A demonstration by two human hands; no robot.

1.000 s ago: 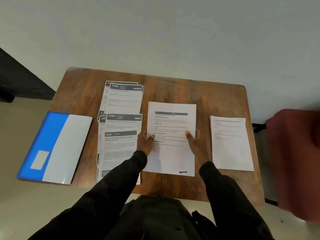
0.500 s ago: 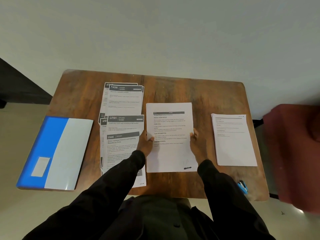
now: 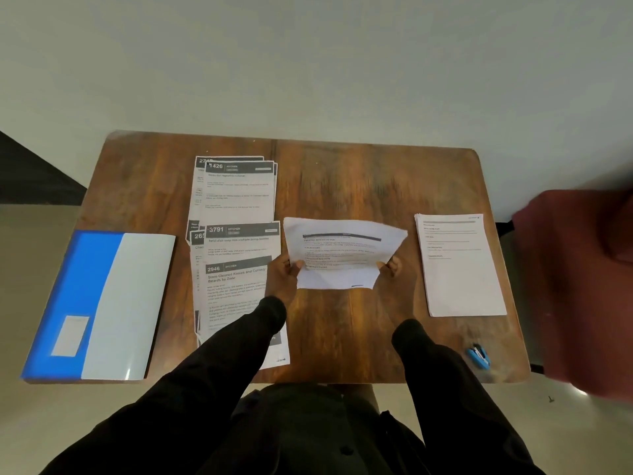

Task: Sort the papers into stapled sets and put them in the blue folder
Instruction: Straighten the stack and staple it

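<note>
right now both of my hands are clamped on one printed sheet [image 3: 342, 255] over the middle of the bench [image 3: 342, 180]. my left hand [image 3: 282, 274] pinches its left edge and my right hand [image 3: 390, 267] pinches its right edge, each with the thumb on the printed face. the sheet is lifted off the wood and bowed, with its top edge curving away from me and its lower edge hanging between my hands. i cannot tell whether it is one page or several together.

just left of it lies a spread of papers [image 3: 239, 241] with dark headers and big numbers, overlapping one another in a loose column. my left sleeve [image 3: 236, 347] crosses the near end of that column. on the right side of the bench a neat stack of white pages [image 3: 460, 269] lies flat, well apart from the sheet i hold.

the blue folder [image 3: 92, 296] lies closed and flat at the left end of the bench, beside the spread of papers, with a pale label on its blue part. a small blue stapler [image 3: 479, 357] sits near the front right corner, close to the white stack but not touching it. something dark red and blurred [image 3: 582, 286] fills the right edge of view.
</note>
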